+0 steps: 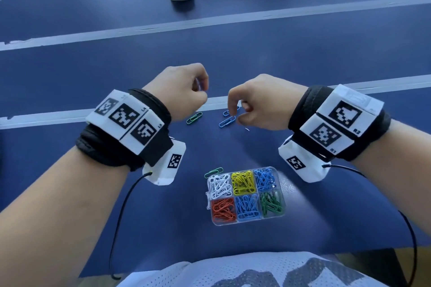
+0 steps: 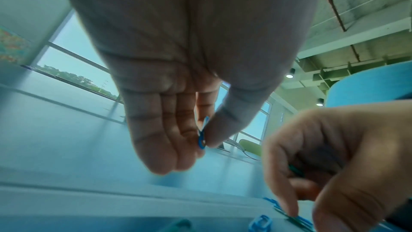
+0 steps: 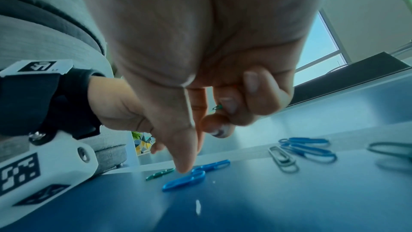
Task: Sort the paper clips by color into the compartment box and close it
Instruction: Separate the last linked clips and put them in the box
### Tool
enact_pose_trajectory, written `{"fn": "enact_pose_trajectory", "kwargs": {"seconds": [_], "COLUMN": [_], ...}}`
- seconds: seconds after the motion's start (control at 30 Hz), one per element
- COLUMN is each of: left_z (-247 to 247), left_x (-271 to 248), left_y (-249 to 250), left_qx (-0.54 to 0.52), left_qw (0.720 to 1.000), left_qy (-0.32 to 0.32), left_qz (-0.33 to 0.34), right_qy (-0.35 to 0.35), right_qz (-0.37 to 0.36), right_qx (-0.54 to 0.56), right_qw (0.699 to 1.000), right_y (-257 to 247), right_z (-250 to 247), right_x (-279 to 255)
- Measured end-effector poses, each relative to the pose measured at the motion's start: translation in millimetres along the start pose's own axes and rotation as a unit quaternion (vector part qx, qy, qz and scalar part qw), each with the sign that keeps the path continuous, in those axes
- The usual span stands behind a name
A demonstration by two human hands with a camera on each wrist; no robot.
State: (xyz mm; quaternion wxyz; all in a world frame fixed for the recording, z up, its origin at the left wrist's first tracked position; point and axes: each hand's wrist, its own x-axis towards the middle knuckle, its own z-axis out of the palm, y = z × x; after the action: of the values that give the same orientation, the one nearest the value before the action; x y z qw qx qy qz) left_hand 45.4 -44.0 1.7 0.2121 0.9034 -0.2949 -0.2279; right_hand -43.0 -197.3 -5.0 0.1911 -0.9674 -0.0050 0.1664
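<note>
The right hand is reaching its index fingertip down onto a loose blue clip on the table, while its curled fingers are already tucking in what looks like a green clip, though only a tip is showing. To do this pick well, the finger is best pressing one end of the flat clip so the other lifts, letting the thumb slide under; dragging it risks nudging the second blue clip lying just beside it at 12 o'clock.

The left hand is hovering palm-down at 10 o'clock from the box, fingers curled, thumb and forefinger pinching a blue clip. A loose green clip is lying just under it at 6 o'clock.

The compartment box is sitting open at 6 o'clock from both hands, near the body, its six cells already holding sorted colours; another green clip is resting against its 11 o'clock corner.
</note>
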Motion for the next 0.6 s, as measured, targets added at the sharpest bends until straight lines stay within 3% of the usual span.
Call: {"fn": "enact_pose_trajectory", "kwargs": {"seconds": [0.3, 0.47, 0.6], "left_z": [-4.7, -5.7, -4.1], "left_x": [-11.0, -24.0, -30.9], "left_y": [-13.6, -22.5, -20.1], "left_qx": [-0.030, -0.049, -0.025], "left_qw": [0.997, 0.992, 0.996], "left_qy": [0.017, 0.039, 0.028], "left_qz": [-0.070, -0.111, -0.079], "right_qy": [-0.010, -0.050, -0.036], "right_qz": [-0.099, -0.087, -0.077], "right_qx": [-0.071, -0.128, -0.158], "right_qw": [0.992, 0.987, 0.984], "right_y": [-43.0, -57.4, -50.8], "right_z": [-3.7, -1.0, -1.6], "right_x": [34.9, 57.4, 53.3]}}
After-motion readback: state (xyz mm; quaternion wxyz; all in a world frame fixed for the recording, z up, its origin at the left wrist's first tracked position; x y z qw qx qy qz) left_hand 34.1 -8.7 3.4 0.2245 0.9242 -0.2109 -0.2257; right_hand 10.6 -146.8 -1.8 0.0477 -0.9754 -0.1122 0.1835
